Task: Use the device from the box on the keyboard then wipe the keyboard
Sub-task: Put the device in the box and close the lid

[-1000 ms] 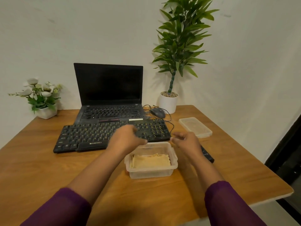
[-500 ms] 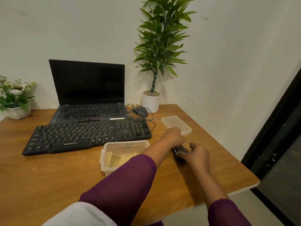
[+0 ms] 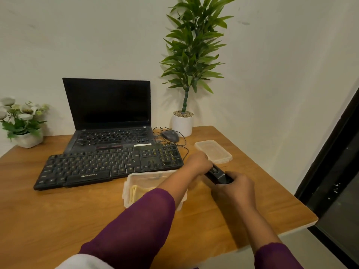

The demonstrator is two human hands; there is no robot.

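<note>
Head view: right hand [image 3: 236, 188] and left hand [image 3: 197, 162] both clasp the black device [image 3: 217, 174], so a slip could knock the lid [image 3: 213, 151] just beyond.

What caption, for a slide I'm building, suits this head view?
Left hand and right hand grip the black device beside the open box, the keyboard lying just beyond.
</note>
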